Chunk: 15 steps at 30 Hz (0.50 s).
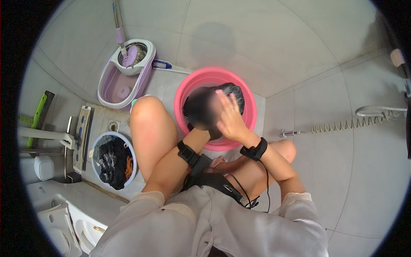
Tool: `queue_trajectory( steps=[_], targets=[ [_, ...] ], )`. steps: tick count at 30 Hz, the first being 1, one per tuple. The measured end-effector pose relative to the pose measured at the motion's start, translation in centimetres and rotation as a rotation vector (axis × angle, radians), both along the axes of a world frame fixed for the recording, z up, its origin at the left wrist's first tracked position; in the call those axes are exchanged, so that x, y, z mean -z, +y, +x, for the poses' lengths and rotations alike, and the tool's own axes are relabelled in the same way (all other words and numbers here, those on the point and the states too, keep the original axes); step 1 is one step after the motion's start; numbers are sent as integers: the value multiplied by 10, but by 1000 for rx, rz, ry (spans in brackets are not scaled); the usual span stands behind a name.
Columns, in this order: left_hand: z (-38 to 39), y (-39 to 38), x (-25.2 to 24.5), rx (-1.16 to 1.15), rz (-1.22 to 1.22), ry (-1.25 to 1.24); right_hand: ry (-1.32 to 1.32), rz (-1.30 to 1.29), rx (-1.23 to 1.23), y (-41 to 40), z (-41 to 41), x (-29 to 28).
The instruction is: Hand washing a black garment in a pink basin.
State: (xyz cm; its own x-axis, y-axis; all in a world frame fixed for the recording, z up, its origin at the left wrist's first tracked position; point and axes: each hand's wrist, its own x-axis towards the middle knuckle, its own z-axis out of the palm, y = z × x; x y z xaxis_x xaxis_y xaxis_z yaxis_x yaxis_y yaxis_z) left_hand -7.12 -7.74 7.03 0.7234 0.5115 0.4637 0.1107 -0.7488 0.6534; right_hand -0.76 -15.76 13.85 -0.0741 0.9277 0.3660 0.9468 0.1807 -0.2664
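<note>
In front of me on the tiled floor stands a round pink plastic basin (249, 128) with dark wet cloth (236, 91) in it. My right hand (231, 119) is over the basin, its fingers stretched out and a ring on one of them. Its fingertips and palm side run into a blurred patch, so whether it grips any cloth is unclear. My left hand (203, 131) reaches into the basin from the left; only its wrist end shows, and the same round blur covers the rest. Each wrist wears a black strap.
To the left, a pale blue basin (93, 163) holds dark and orange clothes (112, 160). Behind it are a floor drain (113, 126) and a purple mop bucket (104, 93) with a spin mop (130, 55). A blue-bristled brush (162, 64) lies by the wall. A coiled hose (346, 123) hangs at right.
</note>
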Motion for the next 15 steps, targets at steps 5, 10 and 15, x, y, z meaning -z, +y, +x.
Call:
queue_trajectory(
  steps=[5,10,15],
  targets=[
    [16,-7,-10,30,11,-15,78,-11,311,15,41,9],
    [6,-1,-8,8,13,-2,16,0,-186,29,11,-16],
    [2,-4,-3,19,4,-7,74,80,177,23,15,0]
  ],
)
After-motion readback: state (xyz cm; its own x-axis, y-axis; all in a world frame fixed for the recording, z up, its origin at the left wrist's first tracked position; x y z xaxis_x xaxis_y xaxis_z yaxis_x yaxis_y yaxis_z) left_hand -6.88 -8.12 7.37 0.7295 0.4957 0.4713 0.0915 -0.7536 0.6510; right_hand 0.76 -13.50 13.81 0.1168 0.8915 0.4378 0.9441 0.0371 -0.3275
